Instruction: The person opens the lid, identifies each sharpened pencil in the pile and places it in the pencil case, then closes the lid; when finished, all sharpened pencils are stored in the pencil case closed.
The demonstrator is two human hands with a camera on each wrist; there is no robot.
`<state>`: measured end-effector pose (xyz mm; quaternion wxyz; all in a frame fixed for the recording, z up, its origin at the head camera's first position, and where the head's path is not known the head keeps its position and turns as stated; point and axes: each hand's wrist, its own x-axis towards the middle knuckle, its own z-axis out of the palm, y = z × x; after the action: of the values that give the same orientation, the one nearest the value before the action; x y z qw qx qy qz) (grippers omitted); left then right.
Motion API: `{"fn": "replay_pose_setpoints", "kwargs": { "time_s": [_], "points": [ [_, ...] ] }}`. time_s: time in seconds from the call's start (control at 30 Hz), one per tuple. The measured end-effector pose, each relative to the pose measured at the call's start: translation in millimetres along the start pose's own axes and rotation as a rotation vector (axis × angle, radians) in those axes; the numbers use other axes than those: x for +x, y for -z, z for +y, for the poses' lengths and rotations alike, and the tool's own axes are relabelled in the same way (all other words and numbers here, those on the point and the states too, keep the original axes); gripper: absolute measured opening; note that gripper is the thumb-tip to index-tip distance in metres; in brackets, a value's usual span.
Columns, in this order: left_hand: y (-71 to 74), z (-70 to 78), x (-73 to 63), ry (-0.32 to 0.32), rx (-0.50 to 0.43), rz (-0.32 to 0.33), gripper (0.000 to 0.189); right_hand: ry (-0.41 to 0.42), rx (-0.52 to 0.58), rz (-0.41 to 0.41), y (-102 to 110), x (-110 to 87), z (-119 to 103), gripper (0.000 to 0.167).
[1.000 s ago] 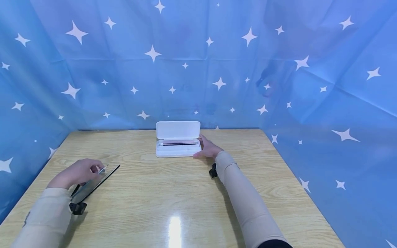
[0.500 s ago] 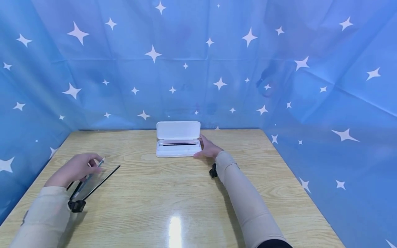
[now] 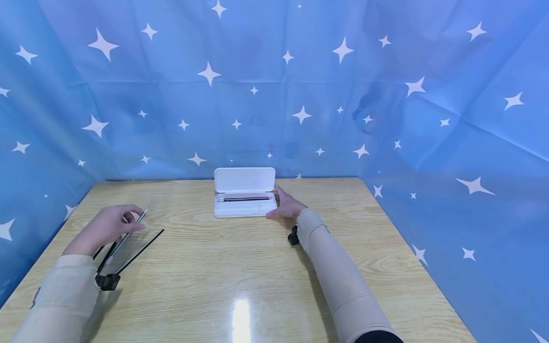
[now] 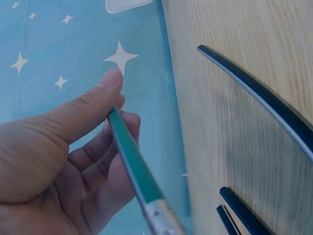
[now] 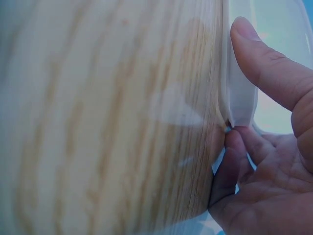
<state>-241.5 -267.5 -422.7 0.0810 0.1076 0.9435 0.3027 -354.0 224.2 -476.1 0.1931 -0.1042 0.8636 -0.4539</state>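
In the head view, my left hand (image 3: 107,228) is at the left of the table, pinching a green pencil (image 4: 132,156) between thumb and fingers. The pencil slants, and its metal ferrule is at the near end in the left wrist view. Several dark pencils (image 3: 141,250) lie on the table beside and below this hand. At the back centre is a white pencil case (image 3: 244,212) with its lid raised and dark pencils (image 3: 244,199) inside. My right hand (image 3: 289,206) grips the case's right end, its thumb (image 5: 264,61) along the front wall.
The wooden table (image 3: 206,276) reaches back to a blue curtain (image 3: 266,95) with white stars. The raised lid (image 3: 244,180) stands close to the curtain. A small black device (image 3: 108,282) sits at the left wrist, another (image 3: 293,236) at the right wrist.
My left hand has moved slightly farther back with the green pencil, which was blurred a second ago. My right hand has stayed at the case.
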Motion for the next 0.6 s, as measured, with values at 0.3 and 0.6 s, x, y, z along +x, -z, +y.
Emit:
{"fn": "replay_pose_setpoints", "kwargs": {
  "time_s": [0.3,0.6],
  "points": [
    [-2.4,8.0,7.8,-0.050,0.025,0.049,0.046,0.002,-0.010,-0.005,0.7,-0.8,3.9,0.118],
    [-5.8,18.1,20.7,-0.113,-0.004,0.176,0.044,0.004,-0.005,0.000,1.0,-4.0,-2.5,0.117]
  ]
}}
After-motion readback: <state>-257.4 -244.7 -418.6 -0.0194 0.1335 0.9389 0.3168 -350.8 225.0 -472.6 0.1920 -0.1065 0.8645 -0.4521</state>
